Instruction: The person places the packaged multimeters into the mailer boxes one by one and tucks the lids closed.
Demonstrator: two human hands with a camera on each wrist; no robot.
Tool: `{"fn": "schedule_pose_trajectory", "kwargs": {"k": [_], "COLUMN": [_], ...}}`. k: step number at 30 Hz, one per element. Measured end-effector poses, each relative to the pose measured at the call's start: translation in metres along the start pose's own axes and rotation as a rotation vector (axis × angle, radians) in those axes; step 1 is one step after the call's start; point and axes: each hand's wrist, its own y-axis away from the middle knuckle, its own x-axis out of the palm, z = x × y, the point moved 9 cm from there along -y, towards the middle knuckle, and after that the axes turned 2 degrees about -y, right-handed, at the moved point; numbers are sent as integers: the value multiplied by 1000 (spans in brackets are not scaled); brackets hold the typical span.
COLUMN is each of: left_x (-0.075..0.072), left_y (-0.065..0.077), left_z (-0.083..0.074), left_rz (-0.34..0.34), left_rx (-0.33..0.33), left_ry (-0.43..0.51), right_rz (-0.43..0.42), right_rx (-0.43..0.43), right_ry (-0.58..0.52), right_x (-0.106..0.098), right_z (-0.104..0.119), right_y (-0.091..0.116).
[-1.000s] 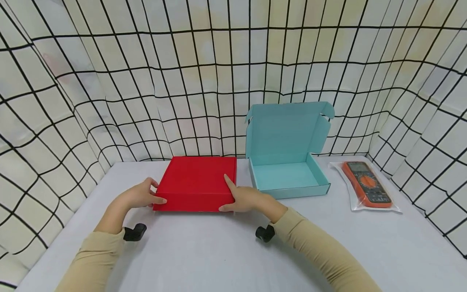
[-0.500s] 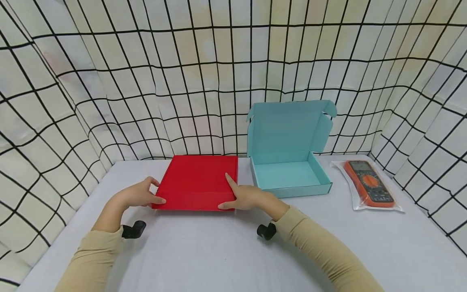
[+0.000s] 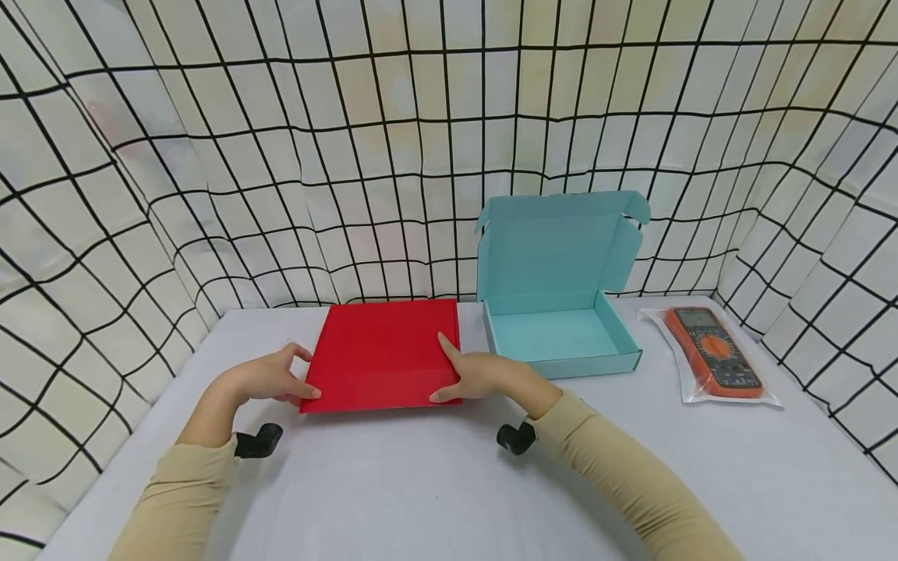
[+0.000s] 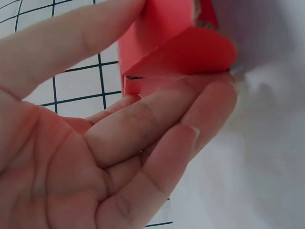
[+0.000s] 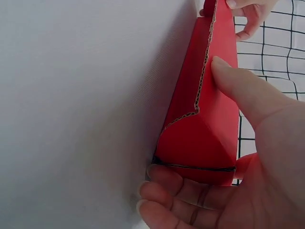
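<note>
A red cardboard box (image 3: 386, 335) lies on the white table. Its front flap (image 5: 224, 90) tilts outward, with the corrugated edge standing off the box's front wall in the right wrist view. At the front left corner my left hand (image 3: 270, 378) holds the box, thumb on the flap and fingers at the side. My right hand (image 3: 484, 375) grips the opposite front corner. Its thumb (image 5: 233, 78) presses the flap's outer face, while the other fingers bend under the side and the index finger lies along the lid's right edge.
Right of the red box stands a light blue cardboard box (image 3: 571, 368) with its lid raised. An orange and black multimeter (image 3: 712, 351) in a clear plastic bag lies farther right. Behind the table hangs a white cloth (image 3: 393, 156) with a black grid.
The red box's front flap has swung outward from the front wall, toward me. Both hands keep their hold at the front corners. The light blue box and multimeter stay put.
</note>
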Motion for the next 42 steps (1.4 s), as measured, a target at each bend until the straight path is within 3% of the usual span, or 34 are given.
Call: {"fn": "schedule_pose_trajectory", "kwargs": {"k": [13,23,30,42], "left_x": [5,7,13,12], "left_y": [6,4,5,11], "left_z": [2,5,10,0], "left_rz": [63,77,95,75], "left_rx": [27,35,46,75], "left_ry": [47,-28,-7,-27], "right_rz": [3,-7,-15,-27], "right_rx": [-3,3,-4,-13], "right_ry": [-6,-11,-20,-27], "right_x": [-1,-1,1,1], "right_z": [2,2,1,-1], "right_y": [4,4,5,3]}}
